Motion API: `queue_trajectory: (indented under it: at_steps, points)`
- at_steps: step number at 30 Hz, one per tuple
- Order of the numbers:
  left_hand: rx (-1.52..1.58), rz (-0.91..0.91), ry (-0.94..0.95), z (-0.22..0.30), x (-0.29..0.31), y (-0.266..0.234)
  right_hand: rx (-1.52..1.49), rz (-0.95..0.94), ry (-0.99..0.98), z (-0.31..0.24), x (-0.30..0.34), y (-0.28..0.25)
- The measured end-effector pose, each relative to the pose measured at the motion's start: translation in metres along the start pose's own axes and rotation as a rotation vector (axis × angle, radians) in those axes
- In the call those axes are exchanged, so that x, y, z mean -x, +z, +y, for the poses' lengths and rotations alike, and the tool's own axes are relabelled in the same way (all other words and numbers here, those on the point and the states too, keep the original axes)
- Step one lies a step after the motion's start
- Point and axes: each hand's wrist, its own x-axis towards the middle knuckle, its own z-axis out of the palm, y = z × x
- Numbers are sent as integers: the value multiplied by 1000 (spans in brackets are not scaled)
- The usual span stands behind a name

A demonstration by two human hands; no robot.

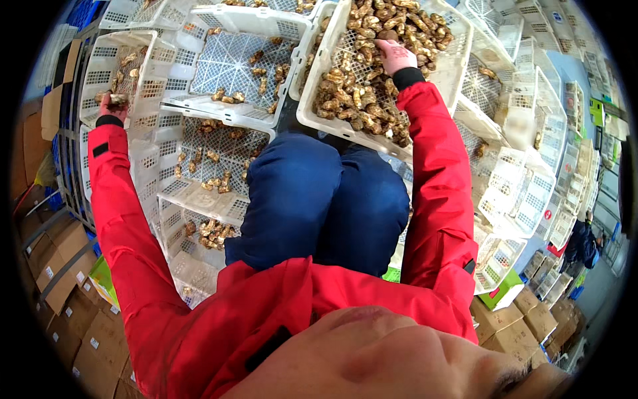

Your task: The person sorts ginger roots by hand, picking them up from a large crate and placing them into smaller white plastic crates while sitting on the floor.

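My left hand (111, 113) is closed round a brown-and-white mushroom (119, 100), held above the edge of a white plastic crate (93, 76) at the far left. In front of me to the right, a large white crate (307, 100) carries a heap of stubby brown mushrooms (349, 90). My right hand (399, 58) reaches into that heap, its fingers curled down at a round brown mushroom (388, 35). Its fingertips are partly hidden among the pile.
More white slatted crates surround me: one crate (229, 56) has a few scattered mushrooms, and a lower crate (199, 189) also holds some. Stacked crates (522, 186) stand at the right. Cardboard boxes (100, 346) lie at lower left. Another person (583, 243) is far right.
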Motion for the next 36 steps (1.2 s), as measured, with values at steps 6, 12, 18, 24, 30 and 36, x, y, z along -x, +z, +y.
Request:
queue_trajectory:
  at_steps: [6, 12, 18, 24, 30, 36]
  points:
    - [-107, 13, -55, -74, 19, 66, 384, -93, 19, 9, -14, 43]
    - [-144, -670, -187, -142, 173, 174, 433, -203, 139, 0, -23, 34]
    - [-157, -1042, -356, -181, 276, 233, 547, -141, 15, 13, 0, 8]
    - [-244, -1234, -310, -189, 372, 287, 8, 438, 348, 35, 70, -79]
    - [-500, -1259, -303, -211, 464, 334, -1466, 796, 392, 5, 145, -129]
    - [-5, -1421, -467, -250, 476, 357, -1116, 833, 80, -69, 183, -150]
